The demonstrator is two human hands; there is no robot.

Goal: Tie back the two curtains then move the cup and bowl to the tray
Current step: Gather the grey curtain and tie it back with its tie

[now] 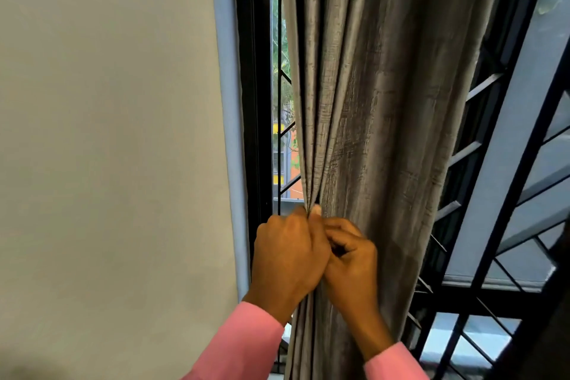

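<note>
A grey textured curtain (379, 108) hangs gathered in folds in front of the window, filling the middle of the head view. My left hand (287, 259) is closed on the curtain's left edge, pinching the folds at the top of the fist. My right hand (351, 262) presses against it from the right, fingers curled around the same bunch of fabric. Both wrists wear pink sleeves. No tie-back is visible between the fingers. The second curtain, the cup, the bowl and the tray are out of view.
A plain beige wall (108, 148) fills the left side. The black window frame (251, 102) stands just left of the curtain. A black metal grille (481, 225) with diagonal bars covers the window on the right.
</note>
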